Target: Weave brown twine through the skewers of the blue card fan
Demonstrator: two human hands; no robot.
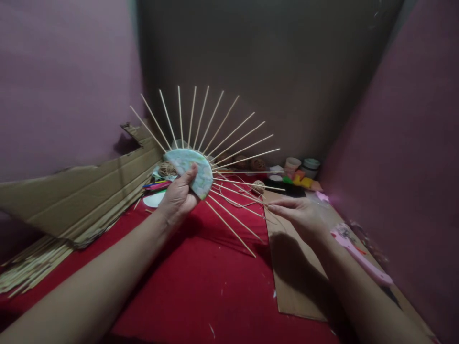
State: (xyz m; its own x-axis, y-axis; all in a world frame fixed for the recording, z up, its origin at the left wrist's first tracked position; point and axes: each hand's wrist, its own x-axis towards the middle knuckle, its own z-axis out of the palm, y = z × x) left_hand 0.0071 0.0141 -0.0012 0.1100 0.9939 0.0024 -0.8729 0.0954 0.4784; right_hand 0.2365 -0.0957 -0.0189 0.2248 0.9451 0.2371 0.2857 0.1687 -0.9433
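Observation:
My left hand is closed on a pale blue-green round disc, thumb across its face, holding it up above the red cloth. Several thin wooden skewers fan out from the disc's rim like spokes. My right hand is to the right, fingers together and stretched toward the lower skewer tips, pinching what looks like a thin strand of twine. The strand runs back toward a small twine ball on the cloth.
A torn cardboard sheet and a bundle of skewers lie at left. A flat cardboard piece lies under my right arm, a pink tool beside it. Small pots and coloured bits stand at the back.

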